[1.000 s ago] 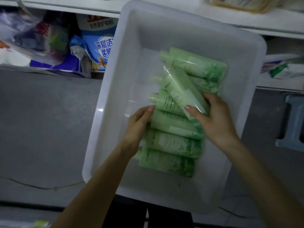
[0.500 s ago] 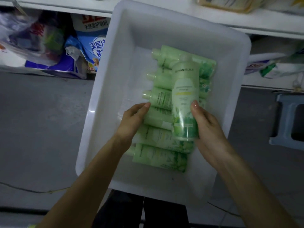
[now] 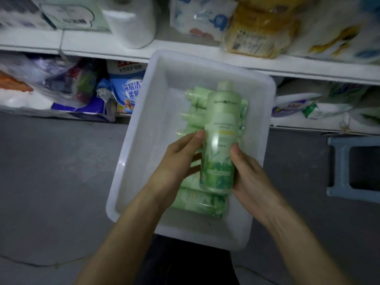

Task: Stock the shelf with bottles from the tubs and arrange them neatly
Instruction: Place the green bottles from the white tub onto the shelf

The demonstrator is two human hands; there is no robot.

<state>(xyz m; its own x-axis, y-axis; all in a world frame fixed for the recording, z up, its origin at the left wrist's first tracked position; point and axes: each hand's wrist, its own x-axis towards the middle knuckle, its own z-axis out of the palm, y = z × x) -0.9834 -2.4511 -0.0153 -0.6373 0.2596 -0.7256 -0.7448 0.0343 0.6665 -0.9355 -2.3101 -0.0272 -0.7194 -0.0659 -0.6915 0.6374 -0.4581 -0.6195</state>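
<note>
The tub (image 3: 144,161) sits before the shelf (image 3: 92,42). In it a row of bottles (image 3: 197,199) lies sideways, caps leftward. Over the row one bottle (image 3: 222,130) is held, cap toward the shelf, the left hand (image 3: 178,161) gripping its left side, the right hand (image 3: 250,182) its right. A paper roll (image 3: 131,23) stands on the shelf; a stool (image 3: 339,167) stands on the floor (image 3: 51,182), right of the tub.

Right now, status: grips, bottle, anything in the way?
Left grip and right grip both hold one green bottle over the white tub. More bottles lie inside. Ahead, shelf crowded with packs.
</note>
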